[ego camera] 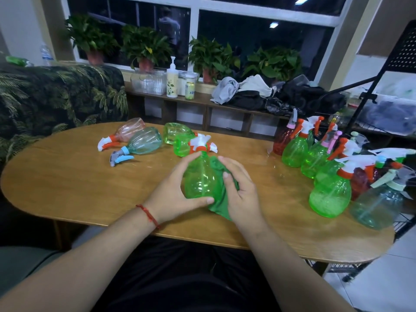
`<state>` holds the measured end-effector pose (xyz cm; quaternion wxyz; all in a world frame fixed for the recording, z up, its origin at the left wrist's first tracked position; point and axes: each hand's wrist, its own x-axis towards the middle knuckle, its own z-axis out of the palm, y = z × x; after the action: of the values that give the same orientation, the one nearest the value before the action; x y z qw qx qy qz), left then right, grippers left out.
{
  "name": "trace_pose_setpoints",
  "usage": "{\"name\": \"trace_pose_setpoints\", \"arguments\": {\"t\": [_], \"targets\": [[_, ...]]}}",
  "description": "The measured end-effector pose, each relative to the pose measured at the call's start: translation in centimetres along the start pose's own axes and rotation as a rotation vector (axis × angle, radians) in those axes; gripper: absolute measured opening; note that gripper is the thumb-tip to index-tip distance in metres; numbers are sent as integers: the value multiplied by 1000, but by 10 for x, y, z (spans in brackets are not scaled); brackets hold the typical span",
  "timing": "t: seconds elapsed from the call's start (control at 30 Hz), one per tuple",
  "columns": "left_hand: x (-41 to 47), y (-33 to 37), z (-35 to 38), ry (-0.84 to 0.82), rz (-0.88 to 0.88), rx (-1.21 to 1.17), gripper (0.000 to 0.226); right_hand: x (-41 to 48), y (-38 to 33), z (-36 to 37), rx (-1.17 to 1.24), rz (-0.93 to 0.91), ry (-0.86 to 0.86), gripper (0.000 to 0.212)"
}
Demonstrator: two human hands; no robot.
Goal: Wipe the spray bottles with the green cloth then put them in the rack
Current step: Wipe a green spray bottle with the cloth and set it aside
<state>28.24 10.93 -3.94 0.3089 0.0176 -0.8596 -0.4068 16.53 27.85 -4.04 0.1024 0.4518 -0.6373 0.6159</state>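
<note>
Far left of the grip: two spray bottles lie on their sides on the wooden table [67, 176], a pink bottle [131, 129] and, touching it, a teal bottle [145, 140], trigger heads pointing left.

Just beyond the grip: two green bottles [180, 138], also lying down, one behind the other.

Left hand [173, 192]: curled round the left flank of the held green bottle [202, 181], fingers over its far shoulder, thumb along its base. A red cord bracelet [148, 216] is on the wrist.

Held green bottle: mid-table, just above the near edge, neck pointing away from the person. Whether it rests on the table cannot be told.

Green cloth [219, 208]: pressed to the bottle's right flank, a tail hanging out below the palm.

Right hand [240, 192]: wrapped over the cloth, thumb on the bottle's upper side, fingers curled behind it.

Right of the grip, well apart: upright bottles [329, 194] crowded together, green, red and pale teal, with orange, pink or white triggers.

Far right: the black rack [405, 50], partly out of view.
</note>
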Motion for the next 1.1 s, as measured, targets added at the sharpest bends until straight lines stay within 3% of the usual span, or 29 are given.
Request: {"name": "trace_pose_setpoints", "arguments": {"t": [0.13,0.37,0.6,0.87,1.0,1.1], "targets": [[-3,6,0,-139,61,-60,106,7,-6,-4,334,289,-9,39],[0,9,3,-188,16,17,115,8,-9,-7,281,278,73,37],[2,-1,5,-91,41,11,117,4,-3,-4,72,64,-5,40],[7,-12,4,147,-24,87,114,-5,-5,5,-277,-363,-175,35],[7,-11,6,155,-26,86,114,-5,-6,4,-312,-375,-159,39],[6,-8,4,118,-3,104,115,-5,-5,4,-248,-244,-129,46]]}}
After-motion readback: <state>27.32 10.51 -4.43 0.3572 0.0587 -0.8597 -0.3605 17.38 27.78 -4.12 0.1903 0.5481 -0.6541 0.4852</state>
